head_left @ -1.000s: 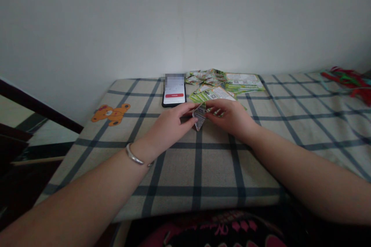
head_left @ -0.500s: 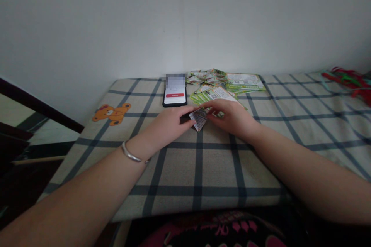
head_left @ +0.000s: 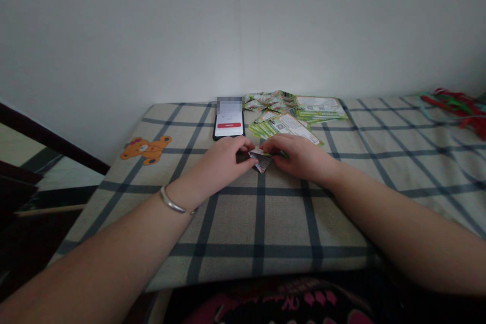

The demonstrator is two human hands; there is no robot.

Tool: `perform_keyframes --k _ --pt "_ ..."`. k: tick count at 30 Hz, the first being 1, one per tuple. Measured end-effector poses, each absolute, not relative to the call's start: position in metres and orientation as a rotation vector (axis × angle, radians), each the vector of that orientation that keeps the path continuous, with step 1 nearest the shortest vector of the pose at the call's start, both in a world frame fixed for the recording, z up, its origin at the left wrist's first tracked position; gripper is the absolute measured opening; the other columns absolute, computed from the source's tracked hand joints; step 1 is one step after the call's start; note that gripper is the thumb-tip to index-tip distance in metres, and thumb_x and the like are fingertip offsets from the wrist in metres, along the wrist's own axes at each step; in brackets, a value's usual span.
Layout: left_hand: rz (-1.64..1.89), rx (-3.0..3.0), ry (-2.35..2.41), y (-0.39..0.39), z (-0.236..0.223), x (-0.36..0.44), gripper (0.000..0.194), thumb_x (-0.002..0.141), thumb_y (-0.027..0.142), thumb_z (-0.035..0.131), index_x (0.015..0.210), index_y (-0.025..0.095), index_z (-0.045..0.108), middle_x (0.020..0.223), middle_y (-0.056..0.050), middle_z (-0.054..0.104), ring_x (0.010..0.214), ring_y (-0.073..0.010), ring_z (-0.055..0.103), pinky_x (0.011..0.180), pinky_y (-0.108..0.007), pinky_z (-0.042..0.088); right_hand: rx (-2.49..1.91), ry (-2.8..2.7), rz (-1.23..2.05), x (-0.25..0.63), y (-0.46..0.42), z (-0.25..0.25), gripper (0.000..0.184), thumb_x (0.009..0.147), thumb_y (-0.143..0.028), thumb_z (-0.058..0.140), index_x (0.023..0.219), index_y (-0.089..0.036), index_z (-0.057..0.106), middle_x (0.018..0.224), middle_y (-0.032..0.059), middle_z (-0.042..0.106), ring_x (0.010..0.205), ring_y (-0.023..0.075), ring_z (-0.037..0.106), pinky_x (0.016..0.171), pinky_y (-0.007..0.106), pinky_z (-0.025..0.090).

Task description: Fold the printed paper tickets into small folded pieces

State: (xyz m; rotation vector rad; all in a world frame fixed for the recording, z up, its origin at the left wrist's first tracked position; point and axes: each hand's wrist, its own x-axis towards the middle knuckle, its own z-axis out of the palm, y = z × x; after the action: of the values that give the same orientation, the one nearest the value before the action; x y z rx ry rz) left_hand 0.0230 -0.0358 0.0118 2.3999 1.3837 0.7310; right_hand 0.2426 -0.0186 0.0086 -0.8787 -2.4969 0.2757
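Small folded paper piece (head_left: 262,163) sits between both hands, just above or on the checked cloth (head_left: 228,225); exact contact with the cloth is hard to tell. Left hand (head_left: 225,159) is clamped on its left edge, thumb to the near side. Right hand (head_left: 301,158) has its fingers closed on the right and upper part, contact partly hidden by the knuckles. Printed face and a point toward the wearer show. Step in hand looks like shaping or creasing a fold. Next move seems to call for a steady left pinch while right fingertips line up the layers and press the crease; a slack hold could let it skew. Beyond the hands: loose printed sheets (head_left: 290,126), a cluster of folded pieces (head_left: 271,102), and a phone (head_left: 229,126) near the left fingers.
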Motion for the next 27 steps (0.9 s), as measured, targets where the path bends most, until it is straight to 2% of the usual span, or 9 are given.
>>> perform_keyframes --k 5,9,19,23,27 --pt "0.711 2.404 1.325 -0.034 0.012 0.021 0.013 0.082 0.024 0.067 0.095 0.019 0.066 0.091 -0.002 0.071 0.083 -0.0184 0.065 0.073 -0.031 0.050 -0.869 -2.533 0.264 0.242 -0.022 0.012 0.023 0.083 -0.012 0.054 0.103 -0.020 0.062 0.095 0.0045 0.068 0.088 0.0174 0.062 0.077 0.028 0.046" --pt "0.696 2.455 1.274 -0.032 0.011 0.019 0.009 0.083 0.023 0.067 0.091 0.020 0.068 0.089 -0.001 0.072 0.084 -0.0184 0.065 0.074 -0.030 0.050 -0.846 -2.588 0.228 0.243 -0.023 0.014 0.026 0.082 -0.011 0.053 0.104 -0.021 0.063 0.103 0.0049 0.070 0.094 0.0192 0.063 0.083 0.030 0.047" --pt "0.586 2.568 1.345 -0.031 0.013 0.016 0.013 0.084 0.030 0.068 0.092 0.020 0.072 0.087 -0.002 0.072 0.085 -0.0199 0.064 0.075 -0.032 0.049 -0.812 -2.694 0.073 0.242 -0.023 0.014 0.032 0.088 -0.012 0.050 0.115 -0.023 0.066 0.103 0.0055 0.072 0.092 0.0195 0.065 0.083 0.033 0.049" --pt "0.511 2.727 1.315 -0.030 0.011 0.012 0.016 0.088 0.036 0.065 0.094 0.022 0.072 0.091 -0.004 0.071 0.092 -0.0217 0.063 0.081 -0.035 0.048 -0.772 -2.714 0.063 0.241 -0.023 0.015 0.032 0.091 -0.011 0.047 0.113 -0.021 0.068 0.106 0.0073 0.072 0.094 0.0202 0.066 0.087 0.037 0.051" --pt "0.487 2.848 1.267 -0.029 0.008 0.010 0.018 0.092 0.037 0.060 0.098 0.024 0.072 0.090 -0.003 0.071 0.089 -0.0200 0.063 0.079 -0.033 0.047 -0.759 -2.742 0.079 0.240 -0.023 0.018 0.031 0.091 -0.010 0.048 0.110 -0.022 0.070 0.110 0.0060 0.073 0.098 0.0196 0.067 0.091 0.038 0.052"
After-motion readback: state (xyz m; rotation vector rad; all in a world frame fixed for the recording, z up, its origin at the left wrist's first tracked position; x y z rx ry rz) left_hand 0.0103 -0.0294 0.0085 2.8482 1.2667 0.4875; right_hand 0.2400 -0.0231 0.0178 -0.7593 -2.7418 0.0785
